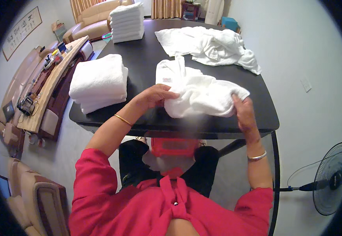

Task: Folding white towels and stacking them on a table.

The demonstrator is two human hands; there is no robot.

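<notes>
A crumpled white terry towel [200, 91] lies partly spread at the near edge of the black table [143, 63]. My left hand [159, 95] grips its left side, thumb on top, just below a small red-printed mark. At the towel's right end, my right hand [243, 110] pinches the cloth near a corner. To the left sits a short stack of folded white towels [98, 79]. Farther back stands a taller, neat stack of folded towels [126, 23]. A loose heap of unfolded white towels [215, 45] rests at the back right of the table.
A standing fan [333, 178] is on the right, beside the wall. Between my legs, under the table edge, is a red object [173, 147]. On the left are a long wooden tea table [56, 79] bearing several items, and a leather armchair [41, 197].
</notes>
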